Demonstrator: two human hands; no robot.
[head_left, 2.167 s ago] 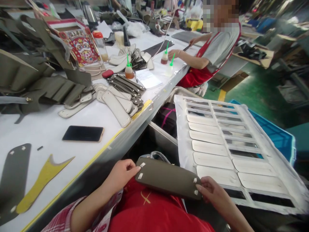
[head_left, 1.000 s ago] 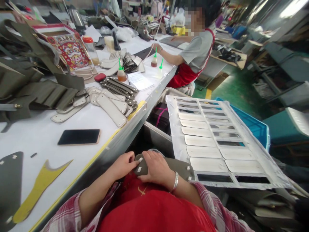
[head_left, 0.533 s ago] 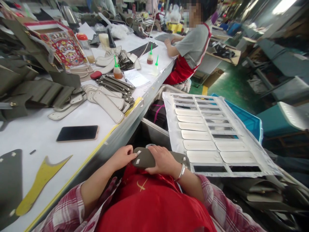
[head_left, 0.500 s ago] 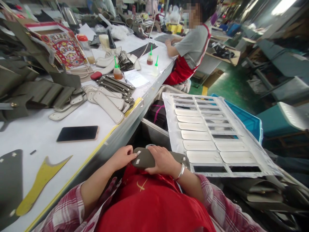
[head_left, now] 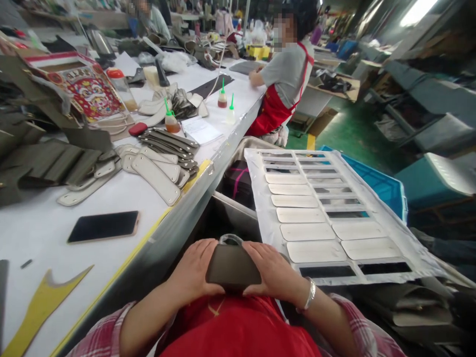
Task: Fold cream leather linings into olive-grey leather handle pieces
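Note:
A dark olive piece is held level between my two hands, just above the red apron. My left hand grips its left end, thumb along the near edge and fingers over the far side. At its right end my right hand, with a silvery bracelet at the wrist, grips it in the same way. Both ends of the piece are hidden under the fingers. Behind it shows a clear, rounded rim. To the right of my right hand lies a white slotted frame with pale rounded strips in some slots.
The white table on the left holds a phone, a yellow template, pale strips, dark strips and green-tipped bottles. A person sits further along it. A blue crate stands behind the frame.
My left hand has gone from pinching near the white tabs to wrapping the left end. My right hand has moved from the middle to the right end. The tabs are no longer visible.

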